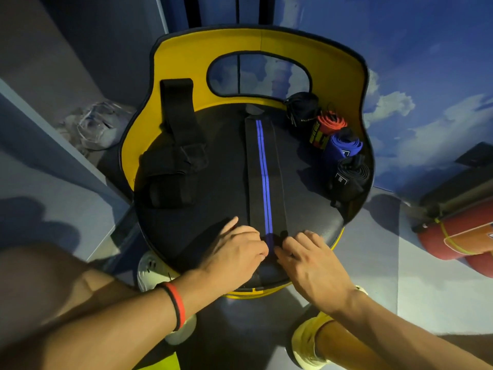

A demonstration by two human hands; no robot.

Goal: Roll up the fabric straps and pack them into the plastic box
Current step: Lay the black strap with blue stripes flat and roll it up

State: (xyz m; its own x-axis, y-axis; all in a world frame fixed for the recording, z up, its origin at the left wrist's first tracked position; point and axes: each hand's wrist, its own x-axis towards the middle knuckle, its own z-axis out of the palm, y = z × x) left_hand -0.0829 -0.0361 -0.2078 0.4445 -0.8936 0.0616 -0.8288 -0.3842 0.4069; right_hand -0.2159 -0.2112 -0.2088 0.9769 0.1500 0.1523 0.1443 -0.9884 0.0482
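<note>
1. Squarely down the middle of the frame lay the striped strap (264,169), black with two blue lines. It was stretched flat on the black seat (213,161) of a chair, from the backrest edge to the near edge.
2. At that near end the left hand (234,251) and the right hand (314,263) met. Their fingers were curled inward and pinched the bunched strap end between them.
3. On the right of the seat, against the yellow backrest (181,57), four rolled straps sat in a touching row: a black roll (304,110), a red roll (329,124), a blue roll (341,146) and a second black roll (349,174).
4. On the left of the seat lay a heap of loose black straps (170,169), one end reaching up onto the backrest.
5. In the upper left of the frame, well apart from the chair, sat the clear plastic box (93,126), blurred, its contents unreadable.
6. A red-and-black wristband (177,303) circled the left wrist.
7. At the right edge lay a red cylinder (453,236).
</note>
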